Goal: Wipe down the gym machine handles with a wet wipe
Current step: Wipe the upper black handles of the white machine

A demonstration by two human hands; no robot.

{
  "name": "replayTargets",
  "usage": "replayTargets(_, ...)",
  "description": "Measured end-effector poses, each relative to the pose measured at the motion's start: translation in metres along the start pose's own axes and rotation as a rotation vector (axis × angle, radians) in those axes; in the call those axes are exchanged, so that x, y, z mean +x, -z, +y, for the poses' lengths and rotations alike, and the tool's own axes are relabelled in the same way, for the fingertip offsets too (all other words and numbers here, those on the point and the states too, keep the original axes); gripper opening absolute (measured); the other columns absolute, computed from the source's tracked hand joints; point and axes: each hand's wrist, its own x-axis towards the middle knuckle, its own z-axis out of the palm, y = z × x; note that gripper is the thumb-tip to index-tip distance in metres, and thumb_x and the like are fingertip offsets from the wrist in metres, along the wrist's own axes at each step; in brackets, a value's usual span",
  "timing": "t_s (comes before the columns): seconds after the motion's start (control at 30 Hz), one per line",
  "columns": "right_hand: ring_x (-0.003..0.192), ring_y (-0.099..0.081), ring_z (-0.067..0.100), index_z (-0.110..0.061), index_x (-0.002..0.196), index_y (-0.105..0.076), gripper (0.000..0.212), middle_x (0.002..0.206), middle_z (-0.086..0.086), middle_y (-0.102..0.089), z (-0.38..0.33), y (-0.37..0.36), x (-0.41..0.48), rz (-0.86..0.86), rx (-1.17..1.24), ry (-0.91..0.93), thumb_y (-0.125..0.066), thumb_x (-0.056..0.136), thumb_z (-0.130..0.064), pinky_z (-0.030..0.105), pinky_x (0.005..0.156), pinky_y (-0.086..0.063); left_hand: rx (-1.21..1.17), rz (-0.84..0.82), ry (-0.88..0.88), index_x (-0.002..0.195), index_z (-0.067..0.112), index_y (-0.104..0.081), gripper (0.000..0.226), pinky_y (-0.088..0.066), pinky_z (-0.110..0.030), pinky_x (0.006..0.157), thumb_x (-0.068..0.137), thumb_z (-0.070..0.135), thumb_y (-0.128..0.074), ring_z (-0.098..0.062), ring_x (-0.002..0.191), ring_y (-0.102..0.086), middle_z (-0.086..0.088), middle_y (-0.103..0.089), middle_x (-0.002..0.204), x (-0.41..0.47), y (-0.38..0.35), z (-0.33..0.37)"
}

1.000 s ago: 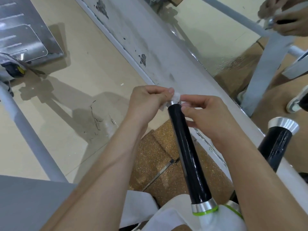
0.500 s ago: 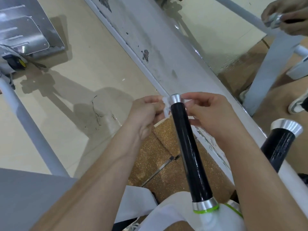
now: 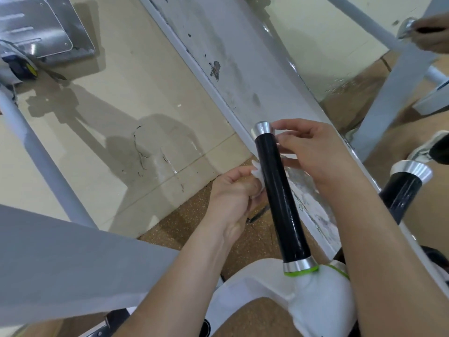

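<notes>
Frame joint: white moulded joint (image 3: 320, 302) at 6 o'clock, smooth and rounded, with the handle rising out of it.
Handle: handle (image 3: 279, 198), a straight glossy black cylinder tilted toward 11 o'clock. It has a brushed silver collar with a thin green ring at the base and a flared silver cap at the top.
Left grip: left grip (image 3: 230, 193) at 9 o'clock of the handle, fingers clenched round the wipe.
Wet wipe: wet wipe (image 3: 258, 175), white and crumpled. It is bunched in the left fist and pressed to the handle's left side, above its middle.
Right grip: right grip (image 3: 315, 152) at 3 o'clock of the handle, fingers bent, their tips holding the handle's top end at and just under the cap.
Second handle: second handle (image 3: 401, 193) toward 3 o'clock, the same black sleeve and silver cap, untouched.
Near beam: flat matte grey beam (image 3: 73, 263) at 8 o'clock.
Floor: speckled cork-brown mat (image 3: 194, 229) beneath the arms. Beyond it lies glossy beige tile (image 3: 116, 132), cracked.
Far beam: white painted bar (image 3: 218, 52) running from 11 to 4 o'clock, its paint chipped and scuffed.
Far corner: ribbed metal plate (image 3: 43, 25) at 10 o'clock.
Other person: blurred hand (image 3: 432, 35) at 1 o'clock.
</notes>
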Motion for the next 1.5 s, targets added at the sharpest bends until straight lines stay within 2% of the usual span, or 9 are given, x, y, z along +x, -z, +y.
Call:
replayTargets(0.3, 0.092, -0.067, 0.006, -0.028, 0.099, -0.072, 0.019, 0.095, -0.012, -0.073, -0.011, 0.012, -0.038, -0.020, -0.278, 0.073, -0.062, 0.089, -0.015, 0.032, 0.092, -0.052, 0.138, 0.077, 0.030, 0.075, 0.007, -0.061, 0.032, -0.041, -0.015, 0.040, 0.084, -0.021, -0.047, -0.011, 0.041, -0.053, -0.001, -0.060, 0.048, -0.028, 0.007, -0.004)
replayTargets(0.43, 0.087, -0.067, -0.001, -0.030, 0.093, -0.072, 0.015, 0.088, -0.010, -0.074, -0.018, 0.018, -0.069, 0.042, -0.253, 0.148, -0.064, 0.088, -0.018, 0.025, 0.089, -0.051, 0.193, 0.067, 0.061, 0.080, 0.004, -0.064, 0.033, -0.042, -0.017, 0.041, 0.082, -0.024, -0.045, -0.011, 0.043, -0.054, -0.005, -0.062, 0.053, -0.042, 0.011, -0.014)
replayTargets(0.57, 0.080, -0.065, -0.007, -0.032, 0.093, -0.072, 0.014, 0.086, -0.013, -0.074, -0.016, 0.021, -0.089, 0.060, -0.243, 0.173, -0.064, 0.089, -0.021, 0.007, 0.069, -0.047, 0.348, -0.019, 0.062, 0.087, -0.005, -0.067, 0.030, -0.042, -0.017, 0.044, 0.082, -0.023, -0.043, -0.009, 0.045, -0.054, -0.007, -0.062, 0.061, -0.059, 0.015, -0.024)
replayTargets(0.73, 0.082, -0.065, -0.009, -0.032, 0.094, -0.072, 0.014, 0.083, -0.016, -0.074, -0.002, 0.021, -0.105, 0.032, -0.280, 0.137, -0.064, 0.089, -0.022, 0.005, 0.074, -0.048, 0.479, -0.060, 0.005, 0.072, 0.011, -0.076, 0.047, -0.042, -0.018, 0.050, 0.084, -0.020, -0.042, -0.009, 0.051, -0.048, -0.004, -0.060, 0.058, -0.080, 0.014, -0.043)
replayTargets(1.03, 0.081, -0.060, -0.005, -0.032, 0.110, -0.068, 0.023, 0.094, -0.014, -0.069, 0.016, 0.025, -0.144, 0.050, -0.562, 0.233, -0.052, 0.096, -0.022, -0.001, 0.069, -0.039, 0.837, 0.016, -0.208, 0.074, 0.018, -0.078, 0.037, -0.043, -0.021, 0.056, 0.089, -0.006, -0.055, -0.007, 0.056, -0.053, -0.008, -0.070, 0.068, -0.131, 0.017, -0.035)
replayTargets(1.17, 0.086, -0.057, -0.014, -0.028, 0.107, -0.069, 0.023, 0.094, -0.015, -0.070, 0.020, 0.030, -0.161, 0.105, -0.478, 0.262, -0.053, 0.095, -0.019, -0.003, 0.070, -0.039, 0.856, 0.174, -0.295, 0.074, 0.033, -0.076, 0.034, -0.050, -0.021, 0.055, 0.089, 0.006, -0.062, -0.006, 0.054, -0.059, 0.007, -0.071, 0.064, -0.138, 0.018, -0.022)
replayTargets(1.3, 0.078, -0.059, 0.005, -0.028, 0.096, -0.072, 0.018, 0.080, -0.008, -0.069, 0.022, 0.036, -0.179, 0.217, -0.442, 0.334, -0.055, 0.091, -0.023, 0.017, 0.068, -0.048, 0.936, 0.166, -0.251, 0.079, 0.038, -0.074, 0.028, -0.045, -0.018, 0.057, 0.091, 0.018, -0.059, 0.000, 0.059, -0.056, 0.013, -0.069, 0.065, -0.136, 0.005, -0.030)
replayTargets(1.4, 0.083, -0.058, -0.008, -0.028, 0.102, -0.071, 0.021, 0.089, -0.012, -0.067, 0.030, 0.039, -0.192, 0.216, -0.398, 0.269, -0.054, 0.093, -0.021, 0.006, 0.070, -0.045, 1.011, 0.173, -0.309, 0.089, 0.032, -0.075, 0.020, -0.044, -0.015, 0.064, 0.090, 0.019, -0.059, -0.001, 0.071, -0.061, 0.014, -0.071, 0.075, -0.150, 0.000, -0.037)
replayTargets(1.5, 0.089, -0.060, -0.008, -0.028, 0.107, -0.071, 0.022, 0.095, -0.016, -0.069, 0.036, 0.035, -0.213, 0.181, -0.218, 0.217, -0.054, 0.094, -0.020, 0.006, 0.073, -0.046, 0.895, 0.103, -0.337, 0.081, 0.031, -0.076, 0.018, -0.043, -0.010, 0.062, 0.087, 0.020, -0.063, 0.003, 0.066, -0.058, 0.015, -0.069, 0.071, -0.175, -0.013, -0.031)
